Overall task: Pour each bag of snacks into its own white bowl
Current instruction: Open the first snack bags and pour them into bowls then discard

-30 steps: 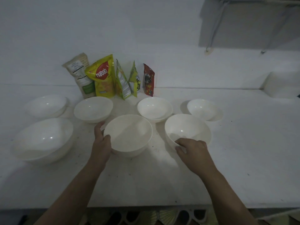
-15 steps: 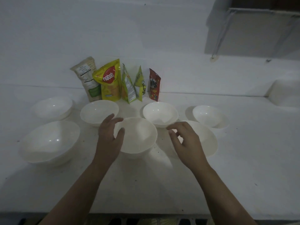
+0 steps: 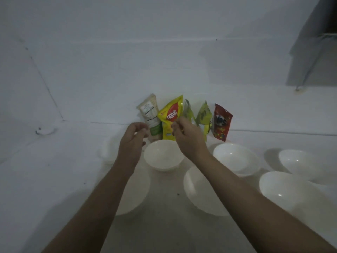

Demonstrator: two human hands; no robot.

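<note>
White counter point(image 3: 54, 179) | glossy round bowls point(image 3: 163, 155) | crinkly yellow bag point(image 3: 170, 117) | both hands point(image 3: 189, 137) loosely curled, empty

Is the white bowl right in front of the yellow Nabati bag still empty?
Empty. The white bowl shows only bare white inside, no snacks. The yellow Nabati bag stands upright behind it.

Both arms outstretched; left hand point(image 3: 132, 141) fingers loosely curled, right hand point(image 3: 188, 136) fingers bent, both hands empty
</note>
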